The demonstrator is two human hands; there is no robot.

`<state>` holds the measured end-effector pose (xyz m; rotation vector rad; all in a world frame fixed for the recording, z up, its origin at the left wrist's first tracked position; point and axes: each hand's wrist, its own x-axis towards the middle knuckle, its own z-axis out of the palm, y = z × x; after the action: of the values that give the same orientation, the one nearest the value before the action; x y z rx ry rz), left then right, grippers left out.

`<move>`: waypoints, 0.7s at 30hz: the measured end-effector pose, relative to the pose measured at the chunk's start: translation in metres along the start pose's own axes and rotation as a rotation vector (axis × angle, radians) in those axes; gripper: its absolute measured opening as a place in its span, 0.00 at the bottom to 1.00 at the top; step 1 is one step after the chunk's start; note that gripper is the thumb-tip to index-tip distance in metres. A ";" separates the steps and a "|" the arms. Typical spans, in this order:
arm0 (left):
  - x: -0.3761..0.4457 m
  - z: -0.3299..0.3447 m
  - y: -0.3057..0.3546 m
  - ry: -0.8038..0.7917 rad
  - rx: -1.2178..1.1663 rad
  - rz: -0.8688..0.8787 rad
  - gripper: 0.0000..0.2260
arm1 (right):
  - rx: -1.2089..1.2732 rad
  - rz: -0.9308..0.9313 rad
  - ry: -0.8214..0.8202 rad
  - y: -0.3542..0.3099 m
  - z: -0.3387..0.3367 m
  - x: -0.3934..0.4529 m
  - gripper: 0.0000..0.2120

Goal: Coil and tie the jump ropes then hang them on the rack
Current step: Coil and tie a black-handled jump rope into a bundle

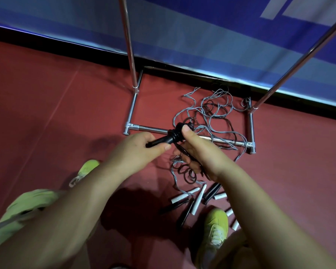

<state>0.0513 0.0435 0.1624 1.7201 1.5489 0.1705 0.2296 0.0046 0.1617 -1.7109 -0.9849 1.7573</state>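
A black jump-rope handle (162,140) is held above a red floor (47,98), its long axis running from lower left to upper right, the free end pointing toward the lower left. Its upper-right end is bound by tight turns of black cord (176,133), which form a thick ridged collar. The handle's lower end is gripped by the left hand (136,150), fingers curled round it and thumb laid along its underside. The wound end is pinched by the right hand (197,152), thumb pressed on top, and loose black loops are caught in its curled fingers. Beneath, a tangle of grey and black ropes (211,115) is spread across the base bars of a chrome rack (133,105). White and black handles (198,199) are scattered near a yellow-green shoe (216,226).
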 end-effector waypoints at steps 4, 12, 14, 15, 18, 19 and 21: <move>0.000 0.001 0.001 -0.019 -0.042 0.002 0.15 | -0.079 -0.059 0.067 -0.002 0.002 -0.001 0.28; -0.007 -0.014 0.008 -0.542 -0.607 -0.196 0.24 | -0.043 -0.202 0.118 -0.006 -0.002 -0.004 0.21; -0.007 -0.021 0.010 -0.746 -0.778 -0.272 0.32 | 0.013 -0.264 0.092 -0.005 -0.004 -0.004 0.22; -0.008 -0.023 0.010 -0.811 -0.859 -0.295 0.34 | 0.020 -0.295 0.086 -0.005 -0.005 -0.004 0.23; -0.008 -0.026 0.010 -0.871 -1.014 -0.317 0.31 | 0.015 -0.338 0.029 -0.001 -0.006 0.000 0.26; -0.009 -0.025 0.011 -0.882 -1.043 -0.305 0.28 | 0.034 -0.328 -0.009 0.000 -0.006 0.002 0.29; -0.009 -0.023 0.013 -0.850 -1.055 -0.291 0.24 | 0.072 -0.251 -0.075 0.001 -0.006 0.005 0.33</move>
<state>0.0458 0.0467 0.1899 0.5687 0.7752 0.0613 0.2348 0.0085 0.1579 -1.4186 -1.1029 1.6806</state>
